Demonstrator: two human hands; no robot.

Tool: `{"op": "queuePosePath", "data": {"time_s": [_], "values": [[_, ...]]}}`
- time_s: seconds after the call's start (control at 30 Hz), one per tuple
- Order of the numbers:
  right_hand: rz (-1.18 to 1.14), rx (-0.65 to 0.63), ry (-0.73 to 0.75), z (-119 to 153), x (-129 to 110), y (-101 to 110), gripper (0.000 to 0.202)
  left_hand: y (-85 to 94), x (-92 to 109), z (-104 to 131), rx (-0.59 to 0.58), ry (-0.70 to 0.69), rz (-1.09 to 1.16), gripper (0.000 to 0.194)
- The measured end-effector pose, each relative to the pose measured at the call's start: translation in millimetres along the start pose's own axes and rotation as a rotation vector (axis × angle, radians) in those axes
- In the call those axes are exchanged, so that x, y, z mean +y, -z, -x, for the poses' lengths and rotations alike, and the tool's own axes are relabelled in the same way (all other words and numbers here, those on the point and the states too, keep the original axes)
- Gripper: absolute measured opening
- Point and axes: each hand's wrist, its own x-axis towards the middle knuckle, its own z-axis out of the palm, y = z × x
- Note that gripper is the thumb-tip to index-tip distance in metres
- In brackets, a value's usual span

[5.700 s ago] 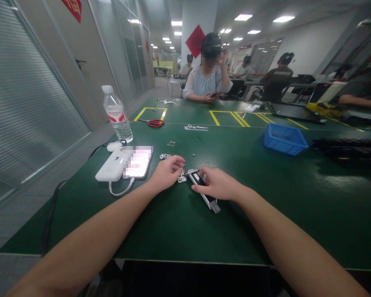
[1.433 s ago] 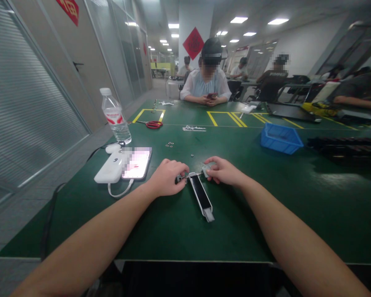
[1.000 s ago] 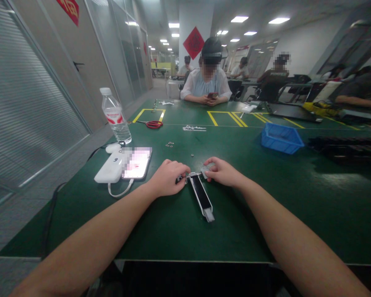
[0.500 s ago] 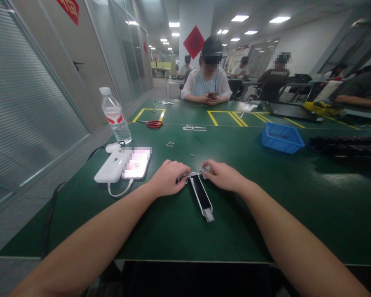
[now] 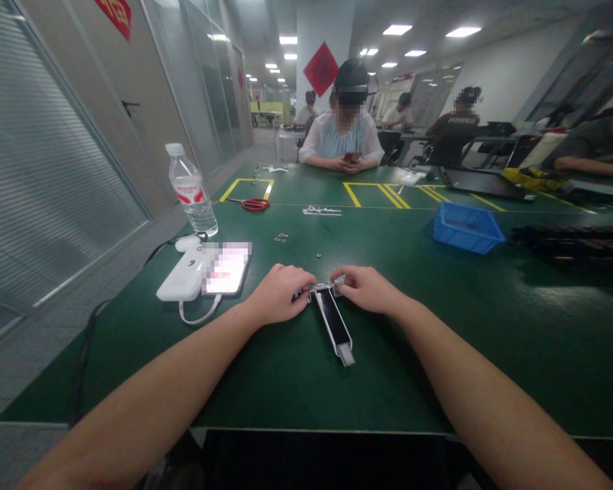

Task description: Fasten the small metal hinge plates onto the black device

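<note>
A long, narrow device with a white frame and black face (image 5: 334,318) lies slanted on the green table, a grey tab at its near end. My left hand (image 5: 280,294) is closed on the left side of the metal bracket (image 5: 323,288) at the device's far end. On the other side my right hand (image 5: 368,289) pinches a small metal piece (image 5: 337,282) close to the bracket's right end. The fingertips partly hide both ends. A tiny nut (image 5: 319,256) lies just beyond the hands.
To the left are a white power bank (image 5: 180,275) cabled to a phone (image 5: 227,270), and a bottle (image 5: 193,194). Farther off lie small rings (image 5: 281,237), red scissors (image 5: 255,204) and white strips (image 5: 321,211). A blue bin (image 5: 467,229) stands right. A person (image 5: 341,139) sits opposite.
My right hand's fingertips have moved slightly left, closer to the bracket, with the small metal piece. My left hand and the device have barely moved.
</note>
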Motion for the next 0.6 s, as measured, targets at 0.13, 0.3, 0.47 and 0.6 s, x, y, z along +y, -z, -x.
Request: {"op": "queuePosePath", "data": {"time_s": [0.13, 0.3, 0.47, 0.6], "values": [[-0.047, 0.002, -0.005, 0.7, -0.8, 0.9, 0.026, -0.5, -0.2, 0.0, 0.006, -0.008, 0.006, 0.019], [-0.071, -0.025, -0.026, 1.2, -0.8, 0.9, 0.029, 0.6, 1.4, -0.2, 0.003, -0.004, 0.005, 0.019], [0.001, -0.003, 0.011, 6.4, -9.8, 17.5, 0.035, 3.1, 3.3, -0.1, -0.001, 0.006, -0.005, 0.019], [-0.33, 0.009, 0.223, 47.9, -41.2, 39.5, 0.034, 1.5, 2.1, 0.3, -0.002, 0.012, -0.007, 0.021]]}}
